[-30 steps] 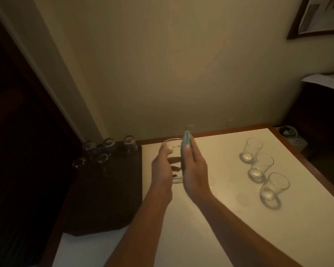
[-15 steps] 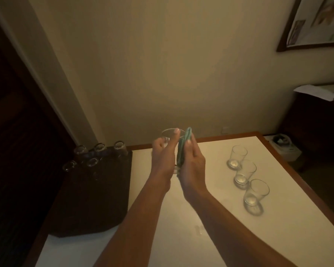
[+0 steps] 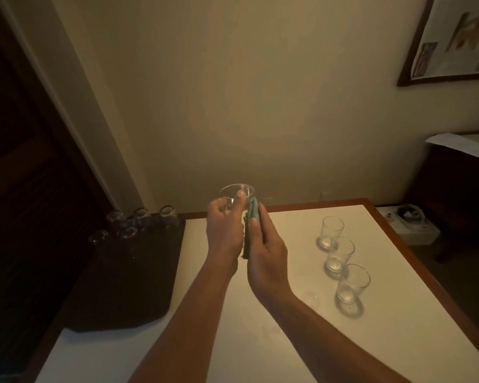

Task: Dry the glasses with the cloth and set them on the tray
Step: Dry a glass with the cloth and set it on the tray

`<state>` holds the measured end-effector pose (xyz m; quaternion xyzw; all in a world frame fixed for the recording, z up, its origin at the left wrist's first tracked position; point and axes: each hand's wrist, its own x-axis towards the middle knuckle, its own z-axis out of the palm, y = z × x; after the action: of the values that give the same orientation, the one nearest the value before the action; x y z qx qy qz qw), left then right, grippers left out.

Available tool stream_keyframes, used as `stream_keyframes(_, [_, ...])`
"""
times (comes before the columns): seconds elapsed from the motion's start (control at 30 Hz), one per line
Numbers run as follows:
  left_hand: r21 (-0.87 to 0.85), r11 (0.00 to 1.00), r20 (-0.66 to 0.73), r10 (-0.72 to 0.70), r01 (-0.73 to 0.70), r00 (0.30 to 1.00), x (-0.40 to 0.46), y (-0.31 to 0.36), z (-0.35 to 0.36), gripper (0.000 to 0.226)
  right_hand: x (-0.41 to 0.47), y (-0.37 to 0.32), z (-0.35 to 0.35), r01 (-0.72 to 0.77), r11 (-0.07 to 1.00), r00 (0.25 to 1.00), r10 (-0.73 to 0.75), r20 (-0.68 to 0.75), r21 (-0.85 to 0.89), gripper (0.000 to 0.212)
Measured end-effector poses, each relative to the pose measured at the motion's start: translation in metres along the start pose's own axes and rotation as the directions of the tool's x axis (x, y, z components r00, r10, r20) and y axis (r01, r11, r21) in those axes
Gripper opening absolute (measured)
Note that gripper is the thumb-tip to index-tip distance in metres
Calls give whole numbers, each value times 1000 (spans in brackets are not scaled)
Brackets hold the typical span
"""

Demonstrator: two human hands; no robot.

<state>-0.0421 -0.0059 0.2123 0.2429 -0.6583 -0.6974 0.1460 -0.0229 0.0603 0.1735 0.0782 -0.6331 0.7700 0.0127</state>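
Note:
My left hand [image 3: 224,230] grips a clear glass [image 3: 237,192] held upright above the table's far middle, rim up. My right hand [image 3: 264,247] holds a folded teal cloth [image 3: 252,214] and presses it against the glass's right side. Three more clear glasses [image 3: 339,251] stand in a row on the white table to the right. A dark tray [image 3: 127,272] lies at the table's left, with several glasses [image 3: 138,219] standing along its far edge. Most of the cloth is hidden between my hands.
The white table [image 3: 260,341] has a wooden rim and stands against a beige wall. A dark doorway is at the left. On the floor at the right lies a white box [image 3: 409,222], beside a dark cabinet with papers [image 3: 459,143] on top.
Both hands have lifted the glass and cloth higher off the table. My left fingers have shifted round the glass while the cloth stays against its right side.

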Motion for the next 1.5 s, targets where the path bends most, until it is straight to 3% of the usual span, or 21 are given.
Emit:
stream_keyframes(0.1, [-27, 995, 137, -96, 100, 986, -11, -4, 5, 40, 24, -3, -16, -37, 999, 999, 39, -35, 38, 47])
stream_keyframes(0.17, [1, 996, 194, -90, 92, 977, -15, 1, 13, 37, 38, -9, -23, -101, 989, 993, 107, -47, 108, 48])
stream_keyframes(0.33, [-4, 999, -31, 42, -42, 999, -9, 2, 19, 54, 1, -11, -18, -50, 998, 998, 49, 34, 29, 45])
stream_keyframes(0.47, [39, 996, 55, -87, 85, 995, -18, -11, 23, 46, 27, -6, -29, -83, 996, 996, 84, -20, 25, 45])
stream_keyframes(0.57, [28, 991, 137, -137, 134, 981, -19, -13, 26, 56, 40, -6, -35, -160, 984, 984, 166, -72, 82, 46])
stream_keyframes(0.67, [-18, 995, 55, -94, 95, 994, -12, -16, 23, 69, 12, -1, -29, -100, 995, 994, 101, -45, 29, 46])
stream_keyframes(0.8, [-16, 995, 39, -100, 101, 994, -17, -18, 19, 50, 5, 7, -32, -45, 999, 999, 45, -6, -22, 47])
stream_keyframes(0.9, [-7, 988, 124, -150, 152, 981, -21, -23, 24, 55, 34, -1, -41, -196, 980, 981, 196, 13, 39, 46])
stream_keyframes(1.0, [22, 998, 34, -55, 55, 998, -17, -27, 29, 73, 30, 3, -40, -239, 970, 971, 239, 16, 44, 44])
stream_keyframes(1.1, [34, 999, -62, -37, 39, 997, -10, -26, 22, 67, 13, 14, -35, -178, 984, 984, 177, 13, 10, 42])
stream_keyframes(1.2, [61, 995, 97, -90, 84, 991, -13, -26, 20, 40, 32, 9, -40, -261, 964, 965, 262, 2, 56, 41])
stream_keyframes(1.27, [106, 990, 192, -108, 88, 975, -17, -28, 27, 49, 44, 2, -46, -363, 924, 929, 369, -32, 120, 39])
stream_keyframes(1.37, [186, 982, 68, -25, 12, 997, -12, -34, 32, 81, 34, 5, -46, -297, 951, 955, 298, -2, 86, 39])
stream_keyframes(1.43, [140, 989, -56, 47, -38, 997, -8, -38, 28, 75, 20, 11, -44, -238, 971, 971, 238, 25, 27, 40])
stream_keyframes(1.5, [148, 987, -80, 73, -61, 994, -11, -38, 30, 66, 20, 18, -44, -203, 979, 979, 203, 19, -3, 43])
